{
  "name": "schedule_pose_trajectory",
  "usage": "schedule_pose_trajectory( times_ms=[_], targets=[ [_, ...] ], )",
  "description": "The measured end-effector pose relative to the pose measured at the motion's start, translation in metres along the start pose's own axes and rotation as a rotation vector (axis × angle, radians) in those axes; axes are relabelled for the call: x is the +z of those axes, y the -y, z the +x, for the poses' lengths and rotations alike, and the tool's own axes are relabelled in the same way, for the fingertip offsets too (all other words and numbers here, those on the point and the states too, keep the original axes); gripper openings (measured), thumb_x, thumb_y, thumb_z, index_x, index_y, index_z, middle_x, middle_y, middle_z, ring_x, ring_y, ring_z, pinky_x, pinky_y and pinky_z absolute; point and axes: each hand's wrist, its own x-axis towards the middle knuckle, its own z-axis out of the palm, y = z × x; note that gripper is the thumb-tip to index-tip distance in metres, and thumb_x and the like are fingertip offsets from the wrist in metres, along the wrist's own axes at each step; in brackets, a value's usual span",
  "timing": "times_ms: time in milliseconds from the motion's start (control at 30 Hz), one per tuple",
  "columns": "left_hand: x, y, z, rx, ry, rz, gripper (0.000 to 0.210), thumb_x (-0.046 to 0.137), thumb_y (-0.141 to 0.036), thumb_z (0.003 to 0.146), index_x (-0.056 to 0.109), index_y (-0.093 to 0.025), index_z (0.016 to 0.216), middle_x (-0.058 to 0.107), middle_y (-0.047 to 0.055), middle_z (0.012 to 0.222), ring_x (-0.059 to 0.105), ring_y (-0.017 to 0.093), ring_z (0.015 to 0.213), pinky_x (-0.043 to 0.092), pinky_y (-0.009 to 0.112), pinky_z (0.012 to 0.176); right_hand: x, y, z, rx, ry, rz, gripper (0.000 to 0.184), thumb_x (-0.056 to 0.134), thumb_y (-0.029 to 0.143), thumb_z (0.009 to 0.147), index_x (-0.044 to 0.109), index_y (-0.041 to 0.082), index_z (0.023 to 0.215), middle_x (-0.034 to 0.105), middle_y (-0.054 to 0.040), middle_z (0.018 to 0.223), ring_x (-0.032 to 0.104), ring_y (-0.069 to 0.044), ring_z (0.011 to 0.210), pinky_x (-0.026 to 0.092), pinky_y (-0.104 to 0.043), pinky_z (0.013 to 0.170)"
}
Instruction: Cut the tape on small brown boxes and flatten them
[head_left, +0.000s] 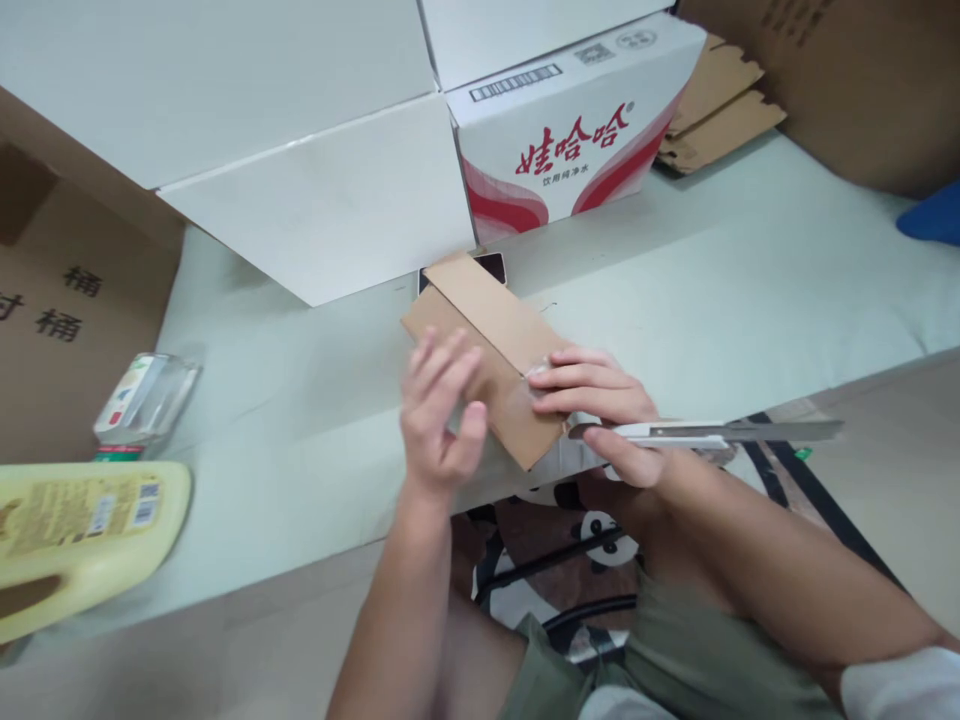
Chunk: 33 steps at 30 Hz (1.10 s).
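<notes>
Near the worktop's (296,400) middle, the cardboard (496,352) has one flap lying flat, what remains being unclear, while the left hand's (442,410) grip is apart and the right hand's (611,400) clamped on the knife (686,432).

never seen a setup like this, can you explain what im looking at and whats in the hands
There's no machine here, just a person's two bare hands. The one picture comes from a camera worn on their head, looking forward and down, so you see their own arms and lap.

The right hand rests its fingers on a folded piece of brown cardboard and also holds what looks like a white-handled knife, its metal part pointing off to the right. The left hand is open over the cardboard, blurred; I can't tell whether it touches.

On the pale green table are a yellow bottle and a clear bottle at the left, with plain white boxes and a red-and-white box at the back.
</notes>
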Motion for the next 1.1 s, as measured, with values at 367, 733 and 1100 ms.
schedule_pose_trajectory(
  times_ms=[367,733,1100],
  targets=[
    [0.026,-0.018,0.003,0.017,0.031,0.104,0.038,0.048,-0.034,0.095,0.074,-0.023,0.12,0.071,0.009,0.128,0.055,0.03,0.13,0.039,0.051,0.116,-0.031,-0.002,-0.012,0.684,-0.467,0.198,0.032,0.07,0.034,0.087,0.05,0.031,0.112,0.049,0.0116,0.055,0.037,-0.01,0.036,0.031,-0.024,0.037],
    [0.031,-0.032,0.006,-0.028,0.086,0.204,0.039,0.044,-0.036,0.099,0.067,-0.02,0.125,0.067,0.012,0.133,0.051,0.031,0.135,0.033,0.05,0.12,-0.046,0.033,-0.014,0.291,-0.238,0.546,0.053,0.067,0.058,0.083,0.059,0.032,0.129,0.073,-0.0031,0.089,0.07,-0.022,0.076,0.056,-0.034,0.057],
    [0.03,-0.033,0.005,-0.04,0.108,0.204,0.04,0.045,-0.035,0.098,0.066,-0.019,0.127,0.066,0.012,0.135,0.05,0.031,0.136,0.032,0.05,0.12,-0.024,0.05,-0.016,0.253,-0.248,-0.075,0.042,0.05,0.058,0.1,0.078,0.026,0.103,0.065,0.0,0.057,0.057,-0.013,0.044,0.045,-0.026,0.042]
  ],
)
